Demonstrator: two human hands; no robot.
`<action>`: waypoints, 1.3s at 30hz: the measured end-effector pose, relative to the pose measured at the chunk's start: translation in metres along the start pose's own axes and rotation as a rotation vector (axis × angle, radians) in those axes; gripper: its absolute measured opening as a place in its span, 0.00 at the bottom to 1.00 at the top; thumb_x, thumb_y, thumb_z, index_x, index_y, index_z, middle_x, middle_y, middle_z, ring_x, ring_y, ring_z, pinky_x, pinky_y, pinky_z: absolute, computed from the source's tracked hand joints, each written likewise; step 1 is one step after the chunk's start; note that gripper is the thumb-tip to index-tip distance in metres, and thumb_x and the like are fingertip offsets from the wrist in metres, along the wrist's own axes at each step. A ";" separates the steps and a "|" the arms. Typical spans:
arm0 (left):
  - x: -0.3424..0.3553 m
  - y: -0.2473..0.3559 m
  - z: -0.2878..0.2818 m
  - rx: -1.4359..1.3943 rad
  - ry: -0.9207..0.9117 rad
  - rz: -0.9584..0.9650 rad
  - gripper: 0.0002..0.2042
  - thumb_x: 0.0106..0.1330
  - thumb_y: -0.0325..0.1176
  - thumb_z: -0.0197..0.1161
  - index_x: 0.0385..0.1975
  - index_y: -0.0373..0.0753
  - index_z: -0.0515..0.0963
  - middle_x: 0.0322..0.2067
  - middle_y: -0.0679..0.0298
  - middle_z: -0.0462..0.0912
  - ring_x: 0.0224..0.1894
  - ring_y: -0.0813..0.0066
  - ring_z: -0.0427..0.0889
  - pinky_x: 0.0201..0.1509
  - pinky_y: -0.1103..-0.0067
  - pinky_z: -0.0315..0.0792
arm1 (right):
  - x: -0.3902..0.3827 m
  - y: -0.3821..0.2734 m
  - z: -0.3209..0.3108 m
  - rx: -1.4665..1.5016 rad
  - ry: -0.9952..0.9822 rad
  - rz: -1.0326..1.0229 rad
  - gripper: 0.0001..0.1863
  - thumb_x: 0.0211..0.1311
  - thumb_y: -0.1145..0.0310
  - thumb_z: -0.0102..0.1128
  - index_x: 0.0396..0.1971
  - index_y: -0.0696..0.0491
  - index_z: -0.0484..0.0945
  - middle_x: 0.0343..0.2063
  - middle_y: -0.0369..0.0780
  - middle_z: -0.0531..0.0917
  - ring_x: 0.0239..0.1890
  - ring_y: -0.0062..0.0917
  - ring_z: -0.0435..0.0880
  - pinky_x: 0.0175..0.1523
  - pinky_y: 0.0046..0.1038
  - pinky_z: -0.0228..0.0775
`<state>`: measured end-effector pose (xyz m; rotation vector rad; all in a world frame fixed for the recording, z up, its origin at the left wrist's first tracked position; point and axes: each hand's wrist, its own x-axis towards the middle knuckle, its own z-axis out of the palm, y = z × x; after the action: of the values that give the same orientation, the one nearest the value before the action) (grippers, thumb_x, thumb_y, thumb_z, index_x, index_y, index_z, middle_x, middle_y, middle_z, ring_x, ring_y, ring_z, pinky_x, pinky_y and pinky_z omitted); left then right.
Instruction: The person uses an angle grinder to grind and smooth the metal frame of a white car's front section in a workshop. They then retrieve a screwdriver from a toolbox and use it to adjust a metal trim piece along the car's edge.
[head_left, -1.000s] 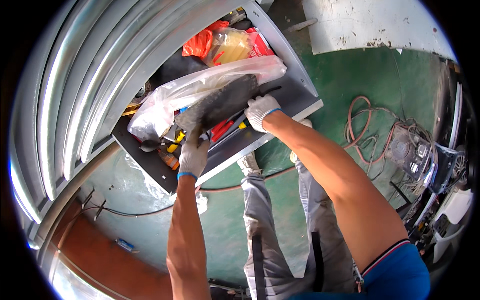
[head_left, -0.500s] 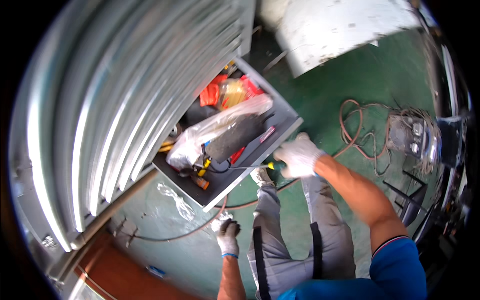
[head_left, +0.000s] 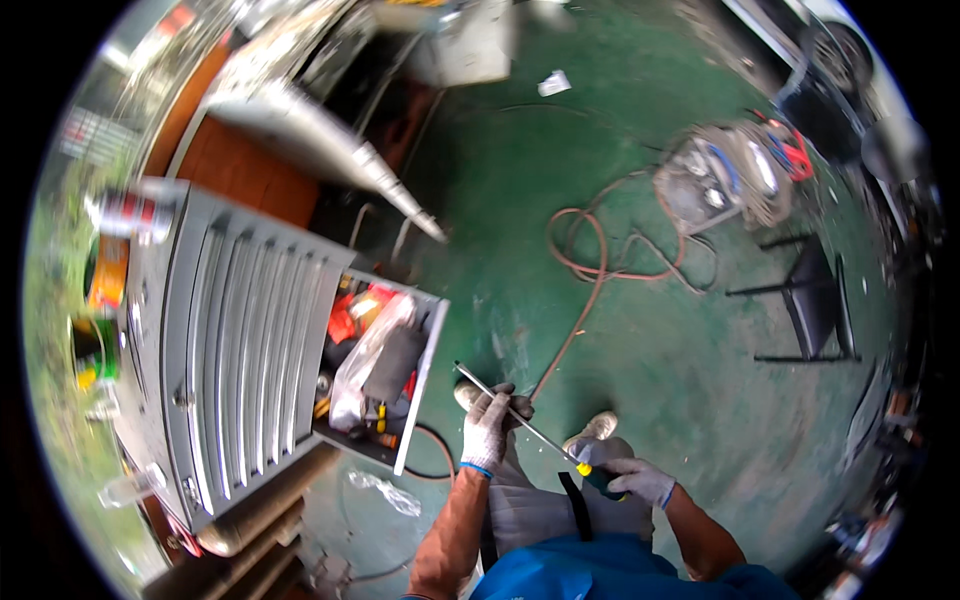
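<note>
A long screwdriver (head_left: 545, 438) with a thin metal shaft and a yellow and dark handle slants across in front of my legs. My right hand (head_left: 645, 480), in a pale glove, is closed round its handle. My left hand (head_left: 489, 425), in a glove with dark fingers, is closed on the shaft near the tip, which sticks out beyond the fingers. To the left of my left hand is a pulled-out drawer (head_left: 432, 362) of the grey tool cabinet (head_left: 225, 340). It holds a dark grey roll (head_left: 396, 362), clear plastic wrapping (head_left: 352, 385) and red and yellow items.
A reddish hose (head_left: 572, 345) loops over the green floor toward a cable-covered machine (head_left: 700, 190). A black chair (head_left: 808, 300) stands at the right. Crumpled clear plastic (head_left: 385, 493) lies below the drawer. Cans (head_left: 130, 215) stand on the cabinet.
My view has swung right and away from the drawer. The screwdriver has come away from the drawer with my right hand, and my left hand now grips its shaft.
</note>
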<state>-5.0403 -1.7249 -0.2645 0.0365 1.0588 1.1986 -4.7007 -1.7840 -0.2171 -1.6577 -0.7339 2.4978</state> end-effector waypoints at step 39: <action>-0.159 -1.050 1.184 1.034 -1.359 -0.652 0.13 0.75 0.35 0.62 0.52 0.34 0.76 0.44 0.54 0.85 0.45 0.63 0.87 0.49 0.67 0.84 | -0.631 0.376 -0.900 0.994 1.487 -0.588 0.24 0.53 0.68 0.74 0.52 0.53 0.85 0.42 0.40 0.88 0.47 0.23 0.85 0.58 0.29 0.75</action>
<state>-3.4614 -1.7121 -0.0723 1.0626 0.2631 -0.1914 -3.5613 -1.9868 -0.1123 -1.7631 0.2025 0.5282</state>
